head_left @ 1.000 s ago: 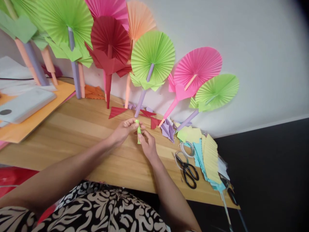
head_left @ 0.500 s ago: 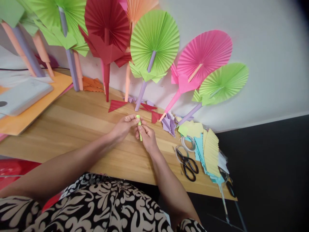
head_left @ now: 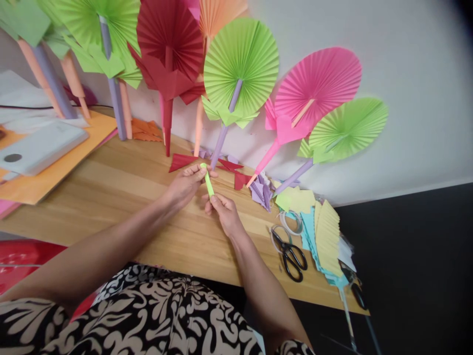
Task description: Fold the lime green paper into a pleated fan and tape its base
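A narrow light-green paper strip (head_left: 209,184) is stretched between my two hands above the wooden table. My left hand (head_left: 188,183) pinches its upper end between thumb and fingers. At the lower end, my right hand (head_left: 222,209) grips it the same way. Just beyond my hands stands a round green pleated paper fan (head_left: 242,64) on a purple paper stem (head_left: 219,146), leaning on the wall. Red paper scraps (head_left: 181,161) lie close behind my left hand.
Pleated fans in red (head_left: 170,34), pink (head_left: 320,84) and green line the wall. Black scissors (head_left: 291,259), tape rolls (head_left: 291,222) and folded yellow paper (head_left: 328,239) lie at the right. A pale device (head_left: 48,145) rests on orange sheets (head_left: 98,130) at the left.
My hands have moved apart, the left one up and away, the right one slightly down. More of the green paper strip now shows between them. The view has shifted slightly.
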Tool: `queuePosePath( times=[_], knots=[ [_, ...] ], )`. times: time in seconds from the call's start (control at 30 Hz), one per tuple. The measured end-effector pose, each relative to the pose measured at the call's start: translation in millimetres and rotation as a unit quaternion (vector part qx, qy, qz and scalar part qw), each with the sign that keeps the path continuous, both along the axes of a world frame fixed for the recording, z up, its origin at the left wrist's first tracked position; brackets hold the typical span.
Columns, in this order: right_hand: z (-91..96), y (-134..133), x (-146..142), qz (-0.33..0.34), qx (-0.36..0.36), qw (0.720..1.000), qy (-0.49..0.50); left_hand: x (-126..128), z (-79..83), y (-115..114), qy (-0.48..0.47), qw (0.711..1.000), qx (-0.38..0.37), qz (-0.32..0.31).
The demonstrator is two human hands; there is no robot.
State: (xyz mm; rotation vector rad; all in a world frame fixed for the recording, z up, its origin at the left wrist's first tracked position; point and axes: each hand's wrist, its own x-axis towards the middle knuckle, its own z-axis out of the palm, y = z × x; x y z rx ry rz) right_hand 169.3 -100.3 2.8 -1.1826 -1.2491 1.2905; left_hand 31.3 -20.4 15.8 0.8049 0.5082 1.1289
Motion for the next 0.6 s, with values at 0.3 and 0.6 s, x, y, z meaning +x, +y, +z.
queuePosePath(
  times=[0.3,0.6],
  knots=[
    [-2.5,-1.7,-0.7,-0.051,0.029,0.998,-0.035,7.2,-0.2,-8.1,0.003,0.999,-0.015,-0.03],
    [-4.9,5.2,2.3,-0.076,-0.012,0.996,0.044,15.4,-11.5,-19.4,0.017,0.993,-0.007,-0.12]
  ],
)
